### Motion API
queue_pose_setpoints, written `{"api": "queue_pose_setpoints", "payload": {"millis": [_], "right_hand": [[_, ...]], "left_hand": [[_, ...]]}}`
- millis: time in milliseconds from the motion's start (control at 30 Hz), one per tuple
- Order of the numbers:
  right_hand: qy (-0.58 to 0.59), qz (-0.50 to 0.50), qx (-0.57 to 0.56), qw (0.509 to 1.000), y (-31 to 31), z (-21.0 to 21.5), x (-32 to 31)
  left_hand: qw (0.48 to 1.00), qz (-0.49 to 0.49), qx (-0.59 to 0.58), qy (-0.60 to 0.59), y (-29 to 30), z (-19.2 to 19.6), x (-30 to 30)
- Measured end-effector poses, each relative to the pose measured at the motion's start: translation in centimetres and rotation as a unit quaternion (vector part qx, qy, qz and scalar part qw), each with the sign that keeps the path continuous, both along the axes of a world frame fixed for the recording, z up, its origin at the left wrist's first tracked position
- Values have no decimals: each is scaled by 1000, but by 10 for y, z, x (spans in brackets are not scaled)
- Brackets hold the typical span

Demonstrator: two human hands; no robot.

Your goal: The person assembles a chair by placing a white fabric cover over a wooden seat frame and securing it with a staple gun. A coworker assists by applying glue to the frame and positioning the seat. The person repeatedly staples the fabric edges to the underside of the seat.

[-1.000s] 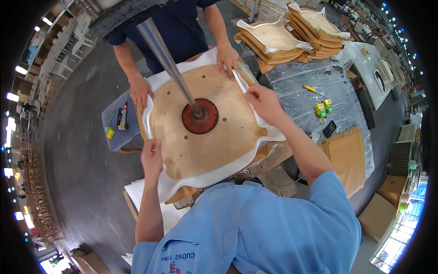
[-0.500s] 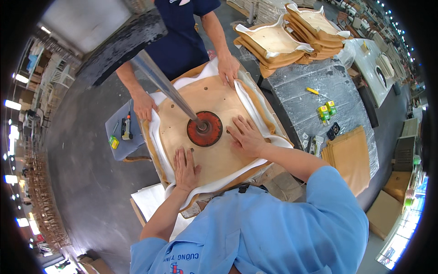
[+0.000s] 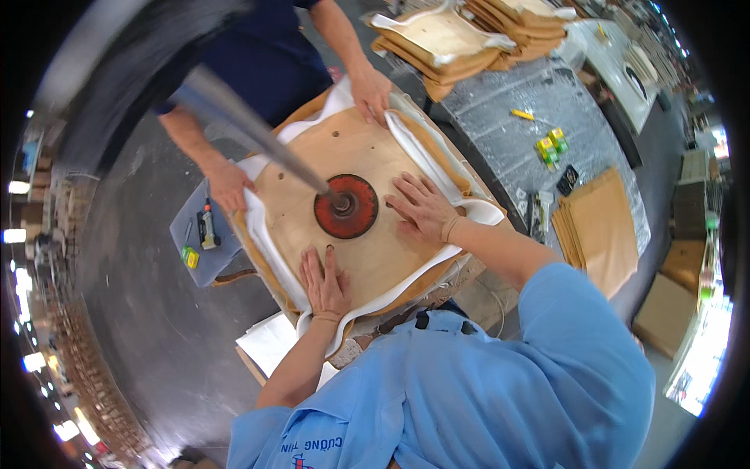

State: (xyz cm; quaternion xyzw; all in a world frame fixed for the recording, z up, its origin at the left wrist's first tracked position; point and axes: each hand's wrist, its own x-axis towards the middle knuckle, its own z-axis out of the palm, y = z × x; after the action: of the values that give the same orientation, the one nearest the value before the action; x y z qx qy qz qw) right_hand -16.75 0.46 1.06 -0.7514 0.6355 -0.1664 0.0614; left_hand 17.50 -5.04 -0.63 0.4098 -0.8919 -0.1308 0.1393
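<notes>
A plywood seat board (image 3: 355, 273) lies on white padding (image 3: 414, 160) and tan cover material (image 3: 426, 293), whose edges stick out around it. A round red metal disc (image 3: 346, 205) at the end of a metal rod (image 3: 269, 148) rests on the board's middle. My left hand (image 3: 324, 285) lies flat on the board's near left part, fingers spread. Right of the disc, my right hand (image 3: 422, 207) presses flat on the wood, fingers apart. Across from me, a co-worker's two hands (image 3: 371, 90) hold the far edges of the stack.
On the right, a plastic-covered table (image 3: 508, 137) bears folded tan sheets (image 3: 601, 223), small yellow-green boxes (image 3: 551, 145) and a staple gun (image 3: 539, 215). Padded boards (image 3: 437, 39) are piled at its far end. A blue-grey seat (image 3: 207, 262) on the left holds a tool (image 3: 207, 227).
The whole view has shifted a little, and the rod looks more blurred. Both my hands stay flat on the board, and the co-worker's hands keep their places at its edges.
</notes>
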Motion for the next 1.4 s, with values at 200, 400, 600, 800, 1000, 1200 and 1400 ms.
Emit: {"api": "queue_pose_setpoints", "payload": {"millis": [200, 400, 600, 800, 1000, 1200, 1400], "right_hand": [[-8, -71, 30, 997, 7, 16, 10], [-333, -237, 29, 912, 65, 96, -63], [-332, -356, 318, 814, 127, 109, -107], [-332, -284, 439, 785, 92, 69, -128], [-320, -220, 597, 701, 78, 51, -142], [-318, -161, 614, 704, 68, 53, -153], [-285, -118, 643, 700, 54, 51, -162]], "left_hand": [[995, 11, 26, 92, -6, 12, 8], [924, 83, 277, 251, 51, 83, 46], [673, -41, 689, 265, 161, 64, -17], [471, 10, 845, 253, 165, 37, -162], [245, 88, 882, 392, 172, 39, -260], [300, 288, 777, 473, 168, 37, -307], [287, 446, 736, 420, 156, 39, -329]]}}
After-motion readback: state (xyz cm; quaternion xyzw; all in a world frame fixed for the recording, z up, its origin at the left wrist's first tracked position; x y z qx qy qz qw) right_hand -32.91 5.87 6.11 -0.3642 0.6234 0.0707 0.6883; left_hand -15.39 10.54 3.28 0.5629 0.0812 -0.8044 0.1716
